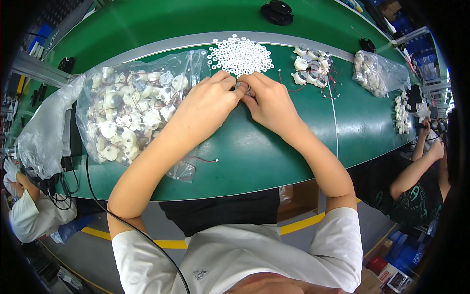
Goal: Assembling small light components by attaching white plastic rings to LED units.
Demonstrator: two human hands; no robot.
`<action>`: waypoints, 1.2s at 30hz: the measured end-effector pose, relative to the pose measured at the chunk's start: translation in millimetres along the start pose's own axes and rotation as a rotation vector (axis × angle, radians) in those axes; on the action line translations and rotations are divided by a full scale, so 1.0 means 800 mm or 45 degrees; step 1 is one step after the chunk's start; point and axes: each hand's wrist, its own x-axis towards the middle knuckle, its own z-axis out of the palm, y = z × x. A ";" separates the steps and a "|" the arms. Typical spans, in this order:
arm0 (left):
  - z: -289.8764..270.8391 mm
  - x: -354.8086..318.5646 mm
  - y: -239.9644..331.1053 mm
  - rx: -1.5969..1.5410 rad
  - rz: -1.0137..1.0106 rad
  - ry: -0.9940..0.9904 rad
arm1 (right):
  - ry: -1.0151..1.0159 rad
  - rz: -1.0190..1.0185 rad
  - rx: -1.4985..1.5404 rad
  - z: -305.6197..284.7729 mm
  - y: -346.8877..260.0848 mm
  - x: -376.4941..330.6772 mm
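Observation:
My left hand (211, 98) and my right hand (272, 103) meet over the green bench, fingertips pinched together. Between them is a small silvery motor (246, 89), mostly hidden by the fingers. Just beyond my fingertips lies a pile of small white plastic rings (240, 55). On the left, beside my left forearm, a big clear bag (127, 110) is full of white-cased small motors with thin wires. To the right of the rings, a cluster of motors (312, 66) with red and dark leads rests on the bench.
A smaller bag of white parts (374, 73) and a row of white pieces (402, 112) sit farther right. A black round object (277, 12) is at the back. One black cable (105, 208) crosses near my left arm. Co-workers' arms show at both sides.

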 end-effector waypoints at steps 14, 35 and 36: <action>-0.056 -0.049 -0.022 0.340 -0.357 0.070 | 0.328 0.070 -0.164 -0.072 0.046 -0.016; -0.064 -0.086 0.049 0.565 -0.563 0.003 | 0.650 0.669 -0.264 -0.174 0.145 -0.030; -0.065 -0.090 0.048 0.606 -0.606 -0.102 | 0.616 0.650 -0.290 -0.174 0.139 -0.027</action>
